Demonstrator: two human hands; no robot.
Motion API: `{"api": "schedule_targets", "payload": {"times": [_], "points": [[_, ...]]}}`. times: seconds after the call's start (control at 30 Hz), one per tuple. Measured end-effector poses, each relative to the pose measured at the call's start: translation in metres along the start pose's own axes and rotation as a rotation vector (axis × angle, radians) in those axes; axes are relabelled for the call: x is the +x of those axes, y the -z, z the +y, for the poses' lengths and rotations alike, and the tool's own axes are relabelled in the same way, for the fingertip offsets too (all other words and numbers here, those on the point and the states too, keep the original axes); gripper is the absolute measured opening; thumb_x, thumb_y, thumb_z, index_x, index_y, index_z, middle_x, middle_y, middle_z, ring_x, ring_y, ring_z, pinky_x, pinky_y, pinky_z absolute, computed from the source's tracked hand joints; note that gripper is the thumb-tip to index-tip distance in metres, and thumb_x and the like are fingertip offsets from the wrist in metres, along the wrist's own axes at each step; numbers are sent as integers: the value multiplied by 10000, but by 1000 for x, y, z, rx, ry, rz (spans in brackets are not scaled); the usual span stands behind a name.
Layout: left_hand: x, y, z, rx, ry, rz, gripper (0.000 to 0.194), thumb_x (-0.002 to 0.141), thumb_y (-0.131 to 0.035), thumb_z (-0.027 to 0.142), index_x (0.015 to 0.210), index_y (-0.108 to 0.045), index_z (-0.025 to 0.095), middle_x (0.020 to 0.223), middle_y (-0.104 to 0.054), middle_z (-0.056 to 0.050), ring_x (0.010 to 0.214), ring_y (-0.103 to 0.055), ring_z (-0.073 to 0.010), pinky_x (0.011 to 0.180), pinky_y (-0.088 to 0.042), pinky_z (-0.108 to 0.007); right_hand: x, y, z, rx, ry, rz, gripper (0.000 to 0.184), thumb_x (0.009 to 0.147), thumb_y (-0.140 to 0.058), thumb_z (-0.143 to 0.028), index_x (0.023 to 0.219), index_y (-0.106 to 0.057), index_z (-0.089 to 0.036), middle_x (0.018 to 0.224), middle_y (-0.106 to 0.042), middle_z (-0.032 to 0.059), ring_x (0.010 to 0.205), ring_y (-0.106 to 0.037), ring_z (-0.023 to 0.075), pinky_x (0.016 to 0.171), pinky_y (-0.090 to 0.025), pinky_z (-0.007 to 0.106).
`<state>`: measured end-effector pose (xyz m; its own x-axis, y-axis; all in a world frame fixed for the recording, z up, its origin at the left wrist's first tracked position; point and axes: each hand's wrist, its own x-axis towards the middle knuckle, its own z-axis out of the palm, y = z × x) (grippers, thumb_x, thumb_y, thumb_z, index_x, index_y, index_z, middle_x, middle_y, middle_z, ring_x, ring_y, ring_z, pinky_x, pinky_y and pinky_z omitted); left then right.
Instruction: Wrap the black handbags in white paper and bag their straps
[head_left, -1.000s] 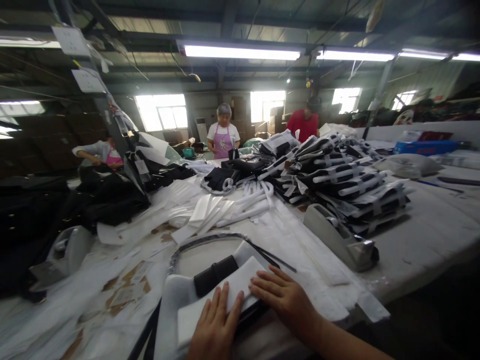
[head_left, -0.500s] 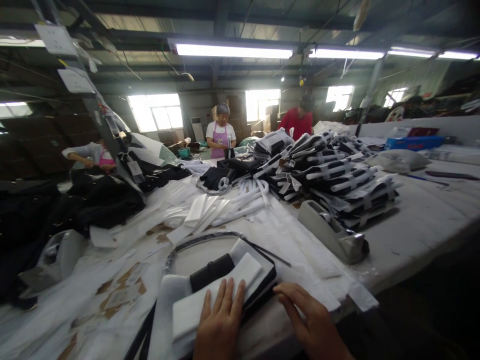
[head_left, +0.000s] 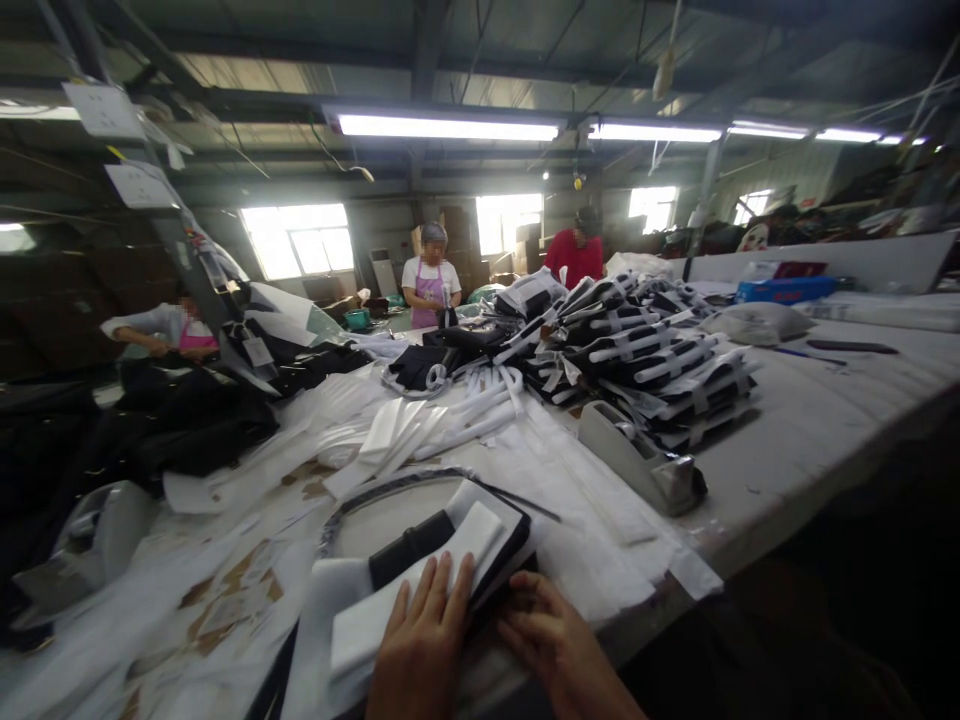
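A black bag (head_left: 517, 537) lies at the table's front edge, with white foam sheet (head_left: 319, 600) over part of it and a wrapped handle (head_left: 382, 482) arching behind. Across it rests a folded white foam strip (head_left: 367, 622). My left hand (head_left: 424, 635) presses flat on that strip, fingers stretched out. Beside the bag's right edge is my right hand (head_left: 551, 630), its fingers bent and drawn together close to the black side. Whether those fingertips grip anything is hidden. A black rolled part (head_left: 411, 548) shows between the foam pieces.
Grey tape dispensers (head_left: 637, 460) (head_left: 86, 545) stand to the right and left. Behind lie white foam strips (head_left: 397, 430) and a tall pile of wrapped black bags (head_left: 637, 350). Dark bags (head_left: 187, 420) fill the left side. Several people work across the table.
My right hand has moved left, closer to the bag's edge, and its fingers have curled in. My left hand stays flat on the foam strip. The whole view has shifted slightly.
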<state>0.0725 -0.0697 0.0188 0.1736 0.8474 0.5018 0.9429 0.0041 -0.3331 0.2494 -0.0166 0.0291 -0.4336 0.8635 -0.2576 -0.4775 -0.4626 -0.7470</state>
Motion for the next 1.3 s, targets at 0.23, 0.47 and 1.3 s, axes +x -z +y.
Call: {"api": "schedule_targets", "payload": {"times": [0.23,0.47,1.3], "points": [[-6,4,-11,-110,34,64,798,889,-526,433,1560,-180,177,1484,-513,-115,1327,-529,-288,1019,-499,-440,-10,-18,-12,21,24,-115,368,554,-607,-133,906,-648,-231,962,-695,14,1048,-670,211,1057,-466,380],[-4,3,-35,-139,15,108,738,888,-472,203,1560,-169,167,1474,-529,-80,1285,-570,-217,1002,-529,-329,3,1,-39,-680,364,-193,183,879,-615,-276,1051,-672,-247,1058,-731,62,1029,-691,263,910,-544,392],[5,5,-34,-208,203,143,824,786,-440,76,1556,-192,232,1466,-541,-46,1292,-566,-199,1002,-550,-358,51,4,-18,-1715,523,-593,740,898,-618,-549,1530,-376,-249,1595,-342,116,1468,-289,362,1216,-200,552]]}}
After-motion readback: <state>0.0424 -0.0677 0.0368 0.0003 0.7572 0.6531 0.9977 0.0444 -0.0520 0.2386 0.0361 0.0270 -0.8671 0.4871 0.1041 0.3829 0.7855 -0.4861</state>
